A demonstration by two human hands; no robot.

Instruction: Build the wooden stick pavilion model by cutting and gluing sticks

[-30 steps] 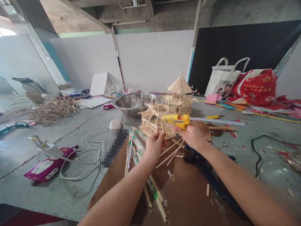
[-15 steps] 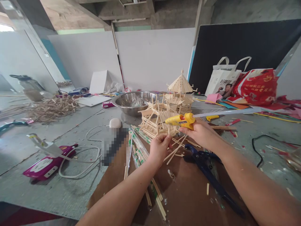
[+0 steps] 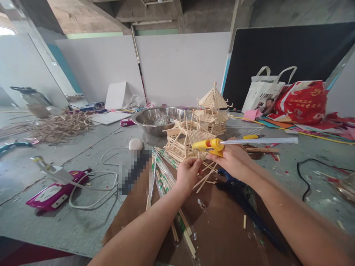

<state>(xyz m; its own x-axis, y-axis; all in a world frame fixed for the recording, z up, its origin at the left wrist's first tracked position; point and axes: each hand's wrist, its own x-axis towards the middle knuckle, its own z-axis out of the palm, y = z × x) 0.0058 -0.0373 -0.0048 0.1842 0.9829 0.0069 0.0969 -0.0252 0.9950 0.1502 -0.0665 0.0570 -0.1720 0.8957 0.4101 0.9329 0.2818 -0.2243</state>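
Observation:
My right hand (image 3: 234,159) is wrapped round a yellow hot glue gun (image 3: 206,145), from whose back a long clear glue stick (image 3: 263,141) sticks out. The gun's nozzle points left, over the front of a small pavilion model (image 3: 180,138) built from wooden sticks. Just below the gun, my left hand (image 3: 189,171) pinches a thin wooden stick (image 3: 199,156), mostly hidden by the fingers, close to the model's front. A taller stick tower with a pointed roof (image 3: 213,99) stands behind. Loose crossed sticks (image 3: 205,179) lie beside my left hand.
Dark blue cutters (image 3: 249,210) and packs of chopsticks (image 3: 166,177) lie on the brown board (image 3: 222,236). A steel bowl (image 3: 146,125) stands behind. On the left are a purple power strip (image 3: 59,190) with a white cable and a stick pile (image 3: 62,127).
The glue gun and my right hand have shifted slightly left and down, and the glue stick now lies more level. My left hand has stayed in place.

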